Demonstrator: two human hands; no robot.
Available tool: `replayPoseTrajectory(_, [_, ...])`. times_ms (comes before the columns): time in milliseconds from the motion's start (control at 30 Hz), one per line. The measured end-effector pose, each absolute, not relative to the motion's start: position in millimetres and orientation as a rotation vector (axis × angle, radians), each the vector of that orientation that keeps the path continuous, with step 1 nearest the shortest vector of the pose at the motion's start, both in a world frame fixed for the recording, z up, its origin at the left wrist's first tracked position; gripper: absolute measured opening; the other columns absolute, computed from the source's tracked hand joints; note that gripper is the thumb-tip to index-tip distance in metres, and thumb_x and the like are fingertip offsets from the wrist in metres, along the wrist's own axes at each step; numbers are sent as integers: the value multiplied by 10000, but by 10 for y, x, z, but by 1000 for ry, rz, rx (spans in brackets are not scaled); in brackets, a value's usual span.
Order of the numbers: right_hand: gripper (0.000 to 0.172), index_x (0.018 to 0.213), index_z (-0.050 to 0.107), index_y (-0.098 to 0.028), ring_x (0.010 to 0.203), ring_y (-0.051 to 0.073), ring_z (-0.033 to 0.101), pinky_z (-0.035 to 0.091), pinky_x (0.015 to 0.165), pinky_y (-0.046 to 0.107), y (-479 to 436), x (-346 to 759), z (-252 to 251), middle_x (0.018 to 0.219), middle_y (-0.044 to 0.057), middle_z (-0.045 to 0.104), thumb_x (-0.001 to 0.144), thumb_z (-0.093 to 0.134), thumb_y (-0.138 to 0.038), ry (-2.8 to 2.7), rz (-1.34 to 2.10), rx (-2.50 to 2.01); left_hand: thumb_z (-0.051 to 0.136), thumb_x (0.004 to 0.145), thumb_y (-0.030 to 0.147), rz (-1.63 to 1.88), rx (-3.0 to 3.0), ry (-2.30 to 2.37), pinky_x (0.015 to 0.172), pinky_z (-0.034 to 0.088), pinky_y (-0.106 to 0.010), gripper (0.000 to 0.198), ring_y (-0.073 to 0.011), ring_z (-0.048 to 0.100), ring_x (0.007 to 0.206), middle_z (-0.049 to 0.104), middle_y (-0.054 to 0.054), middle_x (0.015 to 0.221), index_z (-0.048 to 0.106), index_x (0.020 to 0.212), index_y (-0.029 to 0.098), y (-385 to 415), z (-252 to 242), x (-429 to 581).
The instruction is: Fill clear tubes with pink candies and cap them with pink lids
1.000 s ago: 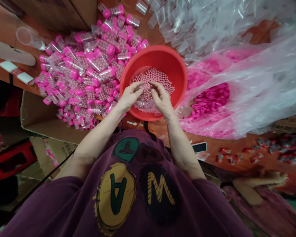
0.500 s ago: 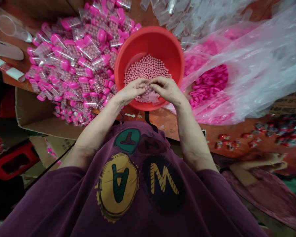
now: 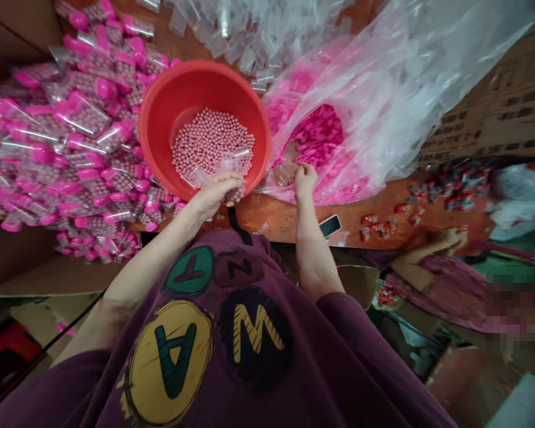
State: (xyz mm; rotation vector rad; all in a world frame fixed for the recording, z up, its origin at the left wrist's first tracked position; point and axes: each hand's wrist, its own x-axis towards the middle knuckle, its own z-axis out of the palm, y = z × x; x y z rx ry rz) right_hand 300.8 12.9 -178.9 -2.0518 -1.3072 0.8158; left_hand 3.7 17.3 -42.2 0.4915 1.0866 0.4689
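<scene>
My left hand (image 3: 218,191) is closed around a small clear container of pink beads (image 3: 236,194) at the near rim of the red bowl (image 3: 158,169). Loose pink beads (image 3: 211,135) cover part of the bowl's bottom, with a few empty clear containers (image 3: 237,156) lying on them. My right hand (image 3: 305,180) is at the opening of a clear plastic bag (image 3: 374,128), its fingers pinched at a pink cap (image 3: 300,160). Many more bright pink caps (image 3: 323,131) lie inside that bag.
On the left is a large heap of bead-filled containers with pink lids (image 3: 84,119). Empty clear containers (image 3: 249,59) lie behind the bowl. A phone (image 3: 330,226) and small red pieces (image 3: 378,224) lie on the table's right part. Another person's arm (image 3: 421,258) rests farther right.
My right hand has left the bowl and moved right to the bag of pink caps. My left hand has drawn back to the bowl's near rim with the container. The view has shifted right.
</scene>
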Motion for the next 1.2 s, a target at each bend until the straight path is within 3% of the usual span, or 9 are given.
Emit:
replayPoseTrajectory(167, [353,1173,729,-77,1205,286,683,506,1163,475,455,2755,-2002,1249,219,745,941,476,-161,-1154,772,-2289,786,798,368,438,534,1079,442,351,-165,244,-72,555,547,652,12,703,671,888,172,99,-353,252])
replayPoseTrajectory(367, [355,1290,664,-119,1331,334,608,437,1209,562,457,2480,-2095,1427,225,613,970,582,-249,-1111,776,-2383,820,808,405,483,496,1118,493,415,-183,313,-86,620,629,706,-4,806,689,970,172,95,-413,274])
replayPoseTrajectory(467, [296,1187,674,-99,1243,298,652,470,1187,525,374,2533,-2138,1315,216,679,923,621,-222,-897,871,-2322,819,822,369,505,481,1116,524,440,-189,308,-91,639,669,722,-13,847,699,1021,166,83,-447,282])
replayPoseTrajectory(567, [252,1085,677,-117,1094,247,699,552,1092,447,275,2677,-2123,1115,149,751,916,653,-303,-819,914,-2284,814,813,273,530,471,1099,573,470,-197,296,-95,657,719,727,-19,884,709,1065,161,70,-457,319])
replayPoseTrajectory(667, [367,1112,667,-180,883,180,709,622,919,372,128,2765,-1932,985,50,746,911,691,-486,-696,1052,-2049,806,798,179,561,470,1080,605,474,-207,321,-99,666,757,730,-21,916,710,1103,165,77,-451,377])
replayPoseTrajectory(767, [547,1155,678,-259,749,135,680,637,795,332,-14,2684,-1525,943,-9,729,796,815,-648,-638,1275,-1596,818,812,165,605,501,1065,596,466,-218,332,-106,665,755,729,-24,919,707,1125,164,99,-437,423])
replayPoseTrajectory(833, [592,1173,704,-289,782,132,694,642,814,333,-62,2547,-1182,1002,-5,752,758,864,-680,-743,1301,-1431,825,836,199,615,534,1046,574,467,-225,358,-115,682,751,742,-33,962,703,1170,169,110,-424,430])
replayPoseTrajectory(967, [488,1067,770,-271,865,158,716,637,861,362,-57,2240,-617,1003,11,784,821,831,-687,-1089,1218,-1446,817,878,253,641,579,992,546,462,-218,378,-108,681,701,734,-25,968,701,1232,190,103,-401,380])
replayPoseTrajectory(1200, [311,1009,801,-259,861,157,712,596,796,344,-74,1934,-398,922,10,763,993,707,-555,-1433,935,-1485,808,910,239,758,563,975,584,456,-179,184,-61,582,665,651,12,848,749,1077,189,36,-406,272])
